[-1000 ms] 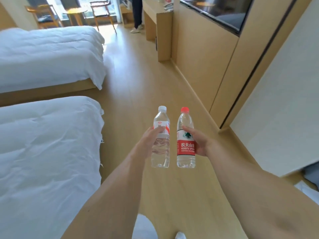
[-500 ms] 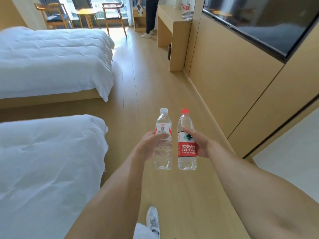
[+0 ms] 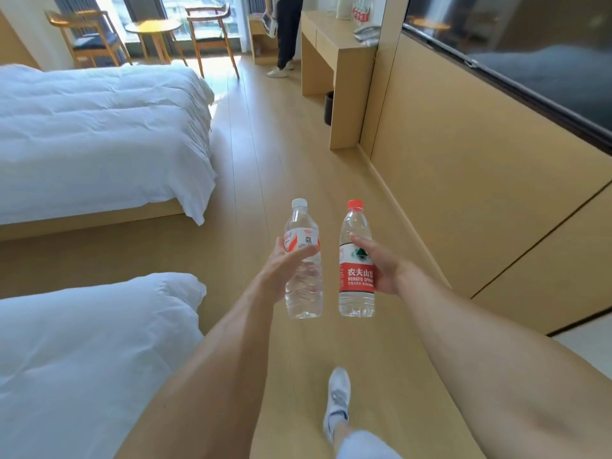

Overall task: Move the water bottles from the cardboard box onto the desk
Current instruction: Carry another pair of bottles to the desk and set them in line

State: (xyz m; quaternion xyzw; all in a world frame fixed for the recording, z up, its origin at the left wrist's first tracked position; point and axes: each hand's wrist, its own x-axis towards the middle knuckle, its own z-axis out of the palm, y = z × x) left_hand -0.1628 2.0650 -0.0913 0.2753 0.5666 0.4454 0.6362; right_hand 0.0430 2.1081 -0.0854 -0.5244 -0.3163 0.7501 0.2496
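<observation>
Well short of the worktop (image 3: 334, 44), above the wooden floor (image 3: 275, 160): left hand (image 3: 281, 270) wrapped around a white-capped bottle (image 3: 303, 260), right hand (image 3: 381, 270) wrapped around a red-capped bottle (image 3: 357, 260). Both bottles upright, side by side, apart. On the worktop's far end, more bottles (image 3: 361, 9). Left of the worktop, two white beds (image 3: 99, 127).

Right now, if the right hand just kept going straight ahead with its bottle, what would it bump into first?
Probably nothing near: the right hand has bare floor ahead. The desk seems first in line, though depth is unclear.
</observation>
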